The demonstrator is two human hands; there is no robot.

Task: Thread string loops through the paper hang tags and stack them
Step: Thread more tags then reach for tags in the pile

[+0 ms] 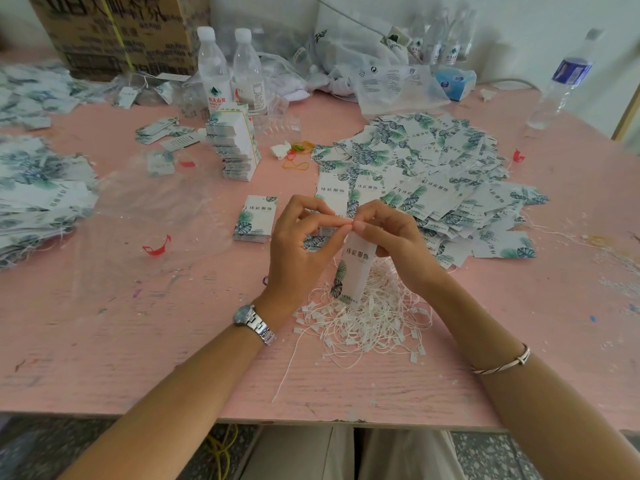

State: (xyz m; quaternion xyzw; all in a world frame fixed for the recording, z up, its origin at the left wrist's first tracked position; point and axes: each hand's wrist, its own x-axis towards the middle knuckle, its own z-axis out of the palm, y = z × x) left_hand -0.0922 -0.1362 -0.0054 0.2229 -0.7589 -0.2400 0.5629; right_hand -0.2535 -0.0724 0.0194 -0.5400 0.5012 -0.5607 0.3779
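A white paper hang tag [355, 268] with green leaf print hangs upright above the table, pinched at its top by my right hand [391, 237]. My left hand [301, 240] meets it there, thumb and forefinger pinching at the tag's top edge; whether a string is between them I cannot tell. Under both hands lies a tangle of white string loops [363, 320]. A small flat stack of tags [256, 218] rests left of my left hand. A broad heap of loose tags [426, 174] spreads behind my right hand.
A tall stack of tags [235, 147] stands mid-table with two water bottles [228, 71] behind it. More tag piles [38, 188] cover the left side. A cardboard box [117, 32], plastic bags [381, 71] and another bottle [564, 81] line the back. The table's front edge [311, 419] is near.
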